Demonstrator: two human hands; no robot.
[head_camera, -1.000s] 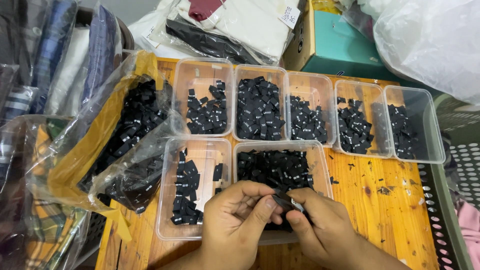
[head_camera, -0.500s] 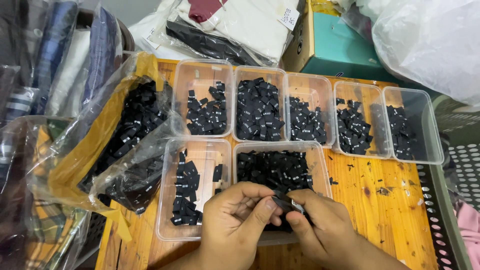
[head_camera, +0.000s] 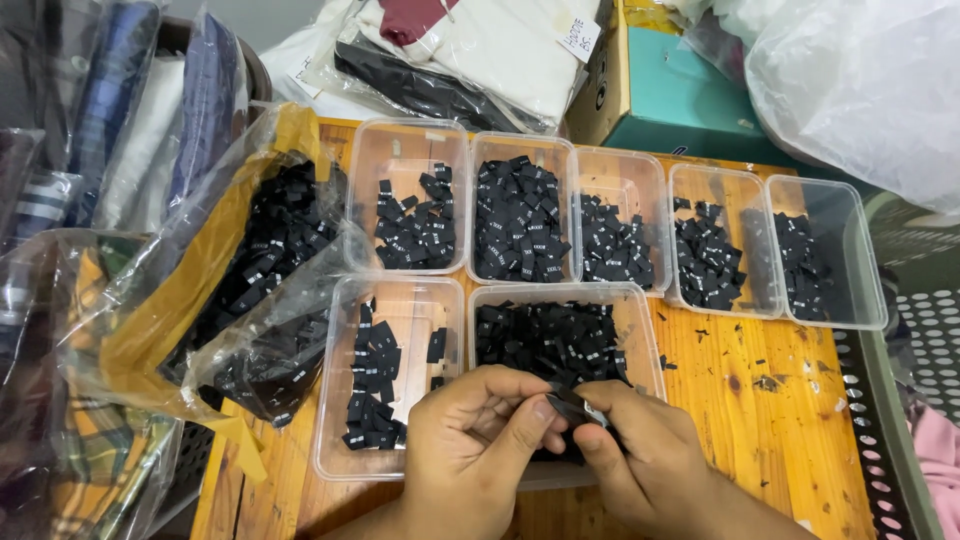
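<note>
Hands: at the bottom centre of the frame, the left hand (head_camera: 478, 450) and right hand (head_camera: 640, 460) met fingertip to fingertip, both pinched on one small black label (head_camera: 578, 410).
Label: it sat just above the near edge of the lower tub (head_camera: 640, 330), which was heaped with more of the same black pieces.
Tubs: five clear tubs ran across the middle of the frame, among them a sparse one (head_camera: 400, 160) at the left and a full one (head_camera: 520, 150) beside it; another tub (head_camera: 340, 430) lay at lower left with a short row of labels.
Bag: a clear bag (head_camera: 250, 290) at the left of the frame spilled labels toward the tubs.
Counter: the wooden counter (head_camera: 780, 440) carried loose black scraps at the right.
Risk, drop: the label was tiny and held only by fingertips; a loosened pinch would likely let it fall back into the heap below, where it could not be told from the rest.
Risk, mixing: the tubs touched rim to rim, so a careless toss could land a piece in the wrong one.
Risk, spill: the bag's mouth leaned on the nearest tubs and could shed its contents into them.
</note>
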